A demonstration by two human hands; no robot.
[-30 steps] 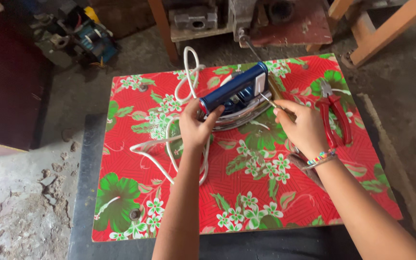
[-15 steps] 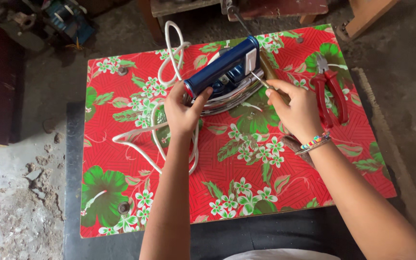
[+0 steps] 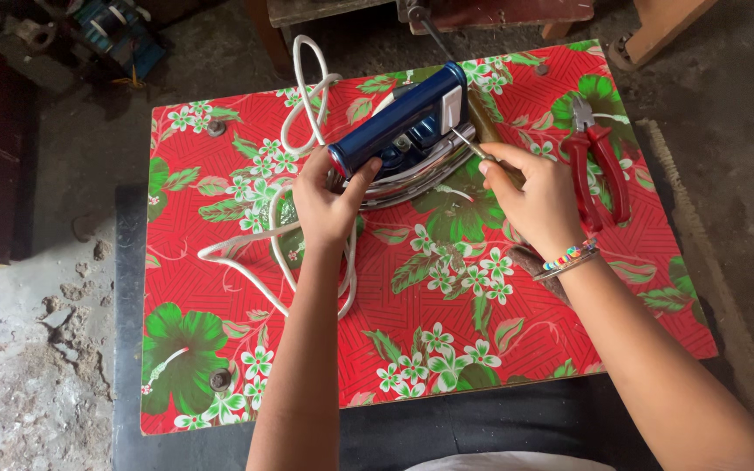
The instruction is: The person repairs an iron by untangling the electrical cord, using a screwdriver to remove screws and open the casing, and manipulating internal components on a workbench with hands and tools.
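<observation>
The electric iron (image 3: 403, 139) lies toward the far middle of the bench (image 3: 220, 384), blue handle up, and it looks whole: housing on, no loose parts beside it. The screwdriver (image 3: 473, 148) has its tip at the handle's right end, so I judge the work on that fastening barely begun, with everything inside left to reach. The left hand (image 3: 329, 201) has its grip wrapped round the handle's near-left end; the right hand (image 3: 534, 187) has its grip pinching the screwdriver. The white cord (image 3: 294, 113) loops away to the left, and the red pliers (image 3: 599, 161) lie untouched at the right.
</observation>
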